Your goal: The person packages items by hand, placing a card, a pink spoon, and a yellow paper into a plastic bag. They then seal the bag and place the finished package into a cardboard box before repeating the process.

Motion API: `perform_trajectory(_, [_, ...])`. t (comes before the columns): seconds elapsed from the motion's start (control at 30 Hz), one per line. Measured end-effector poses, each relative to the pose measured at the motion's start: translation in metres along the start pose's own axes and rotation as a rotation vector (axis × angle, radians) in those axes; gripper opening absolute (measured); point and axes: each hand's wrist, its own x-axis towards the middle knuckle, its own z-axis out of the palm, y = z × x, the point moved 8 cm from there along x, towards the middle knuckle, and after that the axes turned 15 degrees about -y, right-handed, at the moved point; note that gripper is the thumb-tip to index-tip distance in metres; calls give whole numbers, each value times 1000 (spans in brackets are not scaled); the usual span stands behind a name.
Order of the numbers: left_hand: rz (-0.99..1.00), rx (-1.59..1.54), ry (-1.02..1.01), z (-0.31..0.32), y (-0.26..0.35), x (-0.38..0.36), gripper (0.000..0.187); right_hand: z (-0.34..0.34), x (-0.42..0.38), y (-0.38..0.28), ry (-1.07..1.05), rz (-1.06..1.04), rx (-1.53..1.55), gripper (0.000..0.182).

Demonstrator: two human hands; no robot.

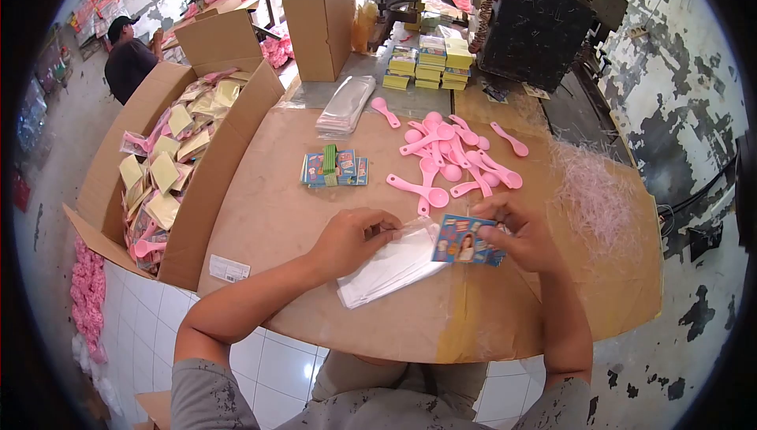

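Note:
My left hand (361, 239) is closed, thumb and fingers pinched at the upper edge of a stack of flat white plastic bags (382, 274). A clear bag mouth seems to lie by its fingertips. In my right hand (520, 234) are blue printed cards (456, 241), held over the right end of the bags. Just beyond both hands lies a loose pile of pink plastic scoops (430, 196). Another bundle of blue cards (347, 171), with a green band round it, rests farther left.
An open carton (213, 185) of packed bags with scoops stands left. Clear bags (344, 106) and stacked yellow-edged cards (430, 63) sit at the back, near a black machine (536, 24). Pink shreds (603, 193) lie right. A person (130, 59) sits at far left; another is behind.

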Motion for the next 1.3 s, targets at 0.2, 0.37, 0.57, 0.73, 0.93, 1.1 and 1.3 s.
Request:
perform_trajectory(0.2, [186,-125,106,-5,2,-1,12,58,12,-14,-70,-237,-914,23])
perform_trajectory(0.37, [228,-637,13,-4,-10,4,12,62,11,-20,-97,-240,-971,26])
perform_trajectory(0.57, [133,-870,-175,1,5,-1,31,23,9,-18,50,32,-388,20])
perform_trajectory(0.73, [132,-722,-131,7,6,-2,41,11,4,-2,378,-161,73,23])
perform_trajectory(0.93, [112,-685,-116,12,9,-4,44,23,3,-13,264,-158,-205,24])
perform_trajectory(1.1, [147,-585,-124,13,16,-8,43,37,9,-30,124,-145,-429,24])
perform_trajectory(1.3, [144,-596,-117,15,15,-9,40,23,3,-19,376,-173,-211,21])
